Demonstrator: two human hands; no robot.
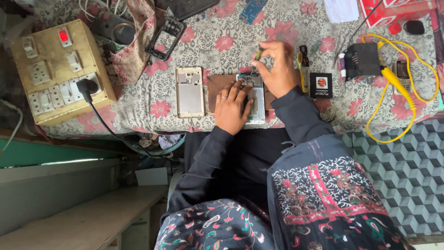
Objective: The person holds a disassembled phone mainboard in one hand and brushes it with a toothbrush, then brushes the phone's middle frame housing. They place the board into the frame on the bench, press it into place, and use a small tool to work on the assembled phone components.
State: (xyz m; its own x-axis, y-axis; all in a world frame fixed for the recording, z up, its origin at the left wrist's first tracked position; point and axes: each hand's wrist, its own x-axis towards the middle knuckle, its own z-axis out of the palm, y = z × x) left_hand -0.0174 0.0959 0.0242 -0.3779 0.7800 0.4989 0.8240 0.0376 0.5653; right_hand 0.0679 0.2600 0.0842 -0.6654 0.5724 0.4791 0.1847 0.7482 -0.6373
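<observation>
Nearest the camera, the person's lap is covered by dark fabric printed with flowers and a red and white patterned panel (323,194), and 2 dark sleeves reach forward from it to the table edge. The left hand (232,107) lies flat with its fingers close together, pressing down on an opened white smartphone with its circuit board exposed (255,95), which rests on a brown rectangular mat (218,86) on the flowered grey and pink tablecloth (152,99). A ring shows on 1 finger of that hand. The right hand (276,68) hovers just above the top end of the phone, its thumb and fingertips pinching a small green-handled screwdriver (258,53) held roughly upright, the tip pointing down at the board. Just left of the mat lies a white phone back frame (189,91), apart from the phone. To the right of the right hand sit a small black square box with a red mark (321,85) and, further right, a black boxy device (362,61) with a yellow cable (407,99) looping around it. At far left a beige wooden switchboard with sockets and a lit red indicator (58,69) holds a black plug. Further back, a black empty phone frame (165,39) and a blue circuit board (252,10) lie near the far edge.
</observation>
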